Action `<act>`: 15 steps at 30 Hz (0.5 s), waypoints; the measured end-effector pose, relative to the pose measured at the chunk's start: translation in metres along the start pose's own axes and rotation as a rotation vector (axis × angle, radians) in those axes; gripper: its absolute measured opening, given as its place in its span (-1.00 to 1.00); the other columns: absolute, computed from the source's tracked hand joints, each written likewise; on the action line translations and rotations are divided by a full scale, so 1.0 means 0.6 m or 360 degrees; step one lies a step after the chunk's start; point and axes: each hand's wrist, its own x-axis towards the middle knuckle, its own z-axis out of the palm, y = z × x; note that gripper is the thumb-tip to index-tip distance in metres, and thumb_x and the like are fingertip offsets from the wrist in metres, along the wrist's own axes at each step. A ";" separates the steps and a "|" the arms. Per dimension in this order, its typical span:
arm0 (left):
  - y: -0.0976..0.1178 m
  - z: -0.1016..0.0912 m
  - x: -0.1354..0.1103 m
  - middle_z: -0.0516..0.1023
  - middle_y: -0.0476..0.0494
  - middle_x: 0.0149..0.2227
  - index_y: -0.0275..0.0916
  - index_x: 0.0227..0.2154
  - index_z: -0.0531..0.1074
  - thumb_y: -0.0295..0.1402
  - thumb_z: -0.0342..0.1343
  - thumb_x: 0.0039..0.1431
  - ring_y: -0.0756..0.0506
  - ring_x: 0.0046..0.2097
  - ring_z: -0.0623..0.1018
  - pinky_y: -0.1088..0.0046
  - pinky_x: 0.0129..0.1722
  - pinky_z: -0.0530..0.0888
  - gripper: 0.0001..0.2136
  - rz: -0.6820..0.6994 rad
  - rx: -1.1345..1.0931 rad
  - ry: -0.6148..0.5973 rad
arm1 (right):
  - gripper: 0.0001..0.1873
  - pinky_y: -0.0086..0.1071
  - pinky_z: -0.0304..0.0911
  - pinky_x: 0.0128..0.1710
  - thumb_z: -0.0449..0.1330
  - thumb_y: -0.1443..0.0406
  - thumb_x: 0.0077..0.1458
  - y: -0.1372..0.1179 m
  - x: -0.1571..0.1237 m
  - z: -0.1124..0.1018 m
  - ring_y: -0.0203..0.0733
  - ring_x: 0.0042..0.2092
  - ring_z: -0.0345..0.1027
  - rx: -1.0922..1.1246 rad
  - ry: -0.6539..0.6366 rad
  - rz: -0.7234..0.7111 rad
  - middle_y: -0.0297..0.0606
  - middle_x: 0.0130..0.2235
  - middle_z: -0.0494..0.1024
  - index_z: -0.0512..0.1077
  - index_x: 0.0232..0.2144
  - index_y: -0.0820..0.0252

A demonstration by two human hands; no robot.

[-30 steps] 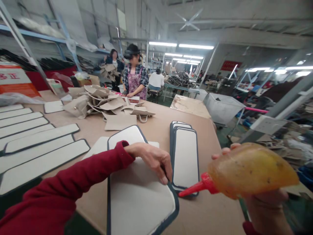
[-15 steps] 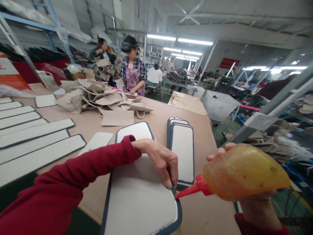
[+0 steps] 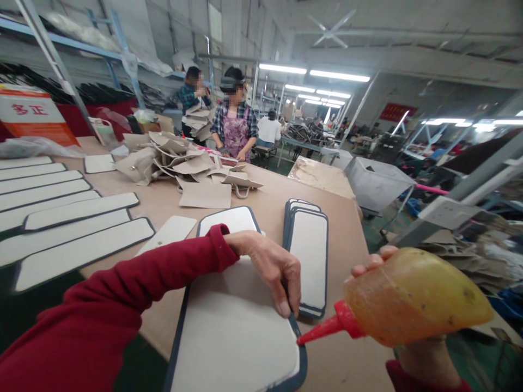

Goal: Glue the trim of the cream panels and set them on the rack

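Note:
A large white panel with a dark edging strip (image 3: 237,326) lies in front of me. My left hand (image 3: 272,269) reaches across it, fingers closed and pinching the dark edging at its right side. My right hand (image 3: 425,356) is wrapped round a squeeze bottle of amber glue (image 3: 412,296), tipped to the left. The bottle's red nozzle (image 3: 333,324) touches the panel's dark edge just below my left fingertips. Part of the right hand is hidden behind the bottle.
Edged white strips (image 3: 81,250) lie at left. A stack of edged panels (image 3: 308,256) stands beyond my left hand. Beige bag pieces (image 3: 196,163) are heaped at the back of the table (image 3: 265,185), where a co-worker (image 3: 235,122) stands. A white bin (image 3: 378,182) is at right.
The red nozzle has moved a little down along the panel's edge. My left hand keeps its pinch on the edging. The view has shifted somewhat to the left.

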 end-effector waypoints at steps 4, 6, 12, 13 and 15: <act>0.004 0.001 0.002 0.60 0.00 -0.49 -0.34 -0.47 0.64 -0.66 0.23 -0.01 -0.02 -0.34 0.55 0.58 -0.24 0.46 -0.85 -0.0023 0.0007 -0.0001 | -0.16 -0.17 0.47 -0.14 0.44 -0.09 -0.38 -0.001 0.002 0.001 0.02 -0.14 0.49 -0.0016 -0.0007 -0.0017 -0.32 -0.16 0.51 0.37 0.01 -0.07; 0.004 0.002 0.002 0.61 0.00 -0.48 -0.34 -0.47 0.64 -0.64 0.20 0.04 -0.01 -0.34 0.55 0.58 -0.22 0.46 -0.85 -0.0026 0.0035 -0.0009 | -0.17 -0.20 0.46 -0.14 0.43 -0.09 -0.36 0.000 0.004 0.003 0.00 -0.14 0.49 -0.0041 -0.0004 -0.0019 -0.31 -0.16 0.51 0.38 0.01 -0.07; -0.007 -0.001 -0.001 0.63 -0.02 -0.43 -0.32 -0.41 0.65 -0.52 0.30 -0.02 -0.05 -0.31 0.57 0.56 -0.23 0.48 -0.92 0.0031 0.0061 -0.0016 | -0.16 -0.18 0.48 -0.15 0.43 -0.10 -0.38 0.005 -0.005 0.003 0.02 -0.13 0.48 0.0025 0.0009 0.0008 -0.32 -0.16 0.50 0.35 0.02 -0.11; -0.008 -0.002 -0.003 0.63 -0.02 -0.43 -0.32 -0.40 0.65 -0.48 0.34 -0.05 -0.06 -0.30 0.58 0.56 -0.23 0.48 -0.90 0.0044 0.0064 -0.0014 | -0.17 -0.18 0.48 -0.14 0.43 -0.09 -0.37 0.005 -0.008 0.003 0.02 -0.13 0.48 0.0046 0.0011 0.0009 -0.32 -0.16 0.49 0.35 0.01 -0.12; -0.009 -0.003 -0.005 0.63 -0.03 -0.43 -0.32 -0.40 0.65 -0.43 0.38 -0.09 -0.06 -0.30 0.58 0.56 -0.22 0.48 -0.87 0.0057 0.0073 -0.0008 | -0.17 -0.18 0.47 -0.12 0.42 -0.08 -0.35 0.005 -0.010 0.003 0.02 -0.11 0.47 0.0049 0.0019 0.0012 -0.33 -0.15 0.48 0.33 0.03 -0.12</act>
